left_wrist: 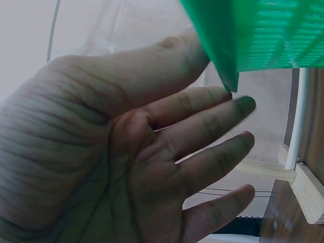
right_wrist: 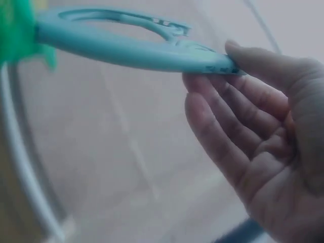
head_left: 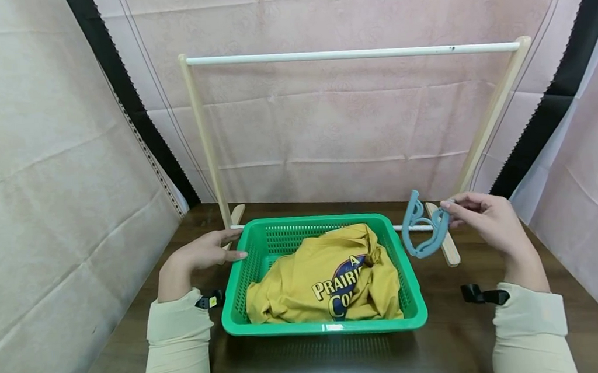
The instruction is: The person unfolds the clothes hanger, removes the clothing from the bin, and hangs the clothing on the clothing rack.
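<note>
A green plastic basket holds a crumpled yellow shirt with printed lettering. At the basket's left rim is my left hand; its thumb touches the rim and its fingers extend fairly straight. In the left wrist view the rim hides the thumb tip, while the palm holds nothing. To the right of the basket, my right hand pinches one end of a light-blue folding plastic hanger between thumb and fingers. That hanger is curved, with a curled inner part, in the right wrist view.
Behind the basket stands a wooden rack with a white top bar, upright posts and flat feet. Its lower white bar runs behind the basket. The dark wooden table is bounded by pale fabric walls.
</note>
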Action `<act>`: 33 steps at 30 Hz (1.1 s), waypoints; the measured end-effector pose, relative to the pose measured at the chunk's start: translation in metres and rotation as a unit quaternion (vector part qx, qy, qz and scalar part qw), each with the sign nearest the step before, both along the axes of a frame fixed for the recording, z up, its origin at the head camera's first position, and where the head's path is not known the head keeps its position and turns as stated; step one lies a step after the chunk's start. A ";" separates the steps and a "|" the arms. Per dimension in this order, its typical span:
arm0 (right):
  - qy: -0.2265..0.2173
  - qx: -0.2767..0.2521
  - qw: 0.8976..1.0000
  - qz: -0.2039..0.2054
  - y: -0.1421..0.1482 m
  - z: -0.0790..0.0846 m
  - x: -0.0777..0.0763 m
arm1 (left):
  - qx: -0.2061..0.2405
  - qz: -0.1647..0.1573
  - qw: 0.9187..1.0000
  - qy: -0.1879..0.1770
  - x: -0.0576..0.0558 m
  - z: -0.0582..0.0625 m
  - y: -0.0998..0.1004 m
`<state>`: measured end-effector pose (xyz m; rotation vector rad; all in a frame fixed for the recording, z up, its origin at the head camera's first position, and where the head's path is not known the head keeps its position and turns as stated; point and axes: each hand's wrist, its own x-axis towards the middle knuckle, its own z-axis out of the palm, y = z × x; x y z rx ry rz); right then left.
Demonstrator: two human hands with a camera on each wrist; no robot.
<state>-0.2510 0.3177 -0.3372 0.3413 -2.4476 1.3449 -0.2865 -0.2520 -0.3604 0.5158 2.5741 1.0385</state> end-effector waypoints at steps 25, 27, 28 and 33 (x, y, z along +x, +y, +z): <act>0.086 -0.013 0.989 0.122 -0.118 0.035 -0.002 | -0.064 0.010 0.996 0.065 0.025 0.042 0.011; 0.083 -0.025 0.987 0.133 -0.118 0.035 -0.001 | -0.070 0.008 0.994 0.085 0.027 0.044 0.013; 0.082 -0.029 0.987 0.138 -0.118 0.034 0.000 | -0.069 0.009 0.993 0.097 0.028 0.044 0.013; 0.083 -0.038 0.985 0.149 -0.120 0.033 0.001 | -0.056 0.021 0.986 0.155 0.029 0.044 0.017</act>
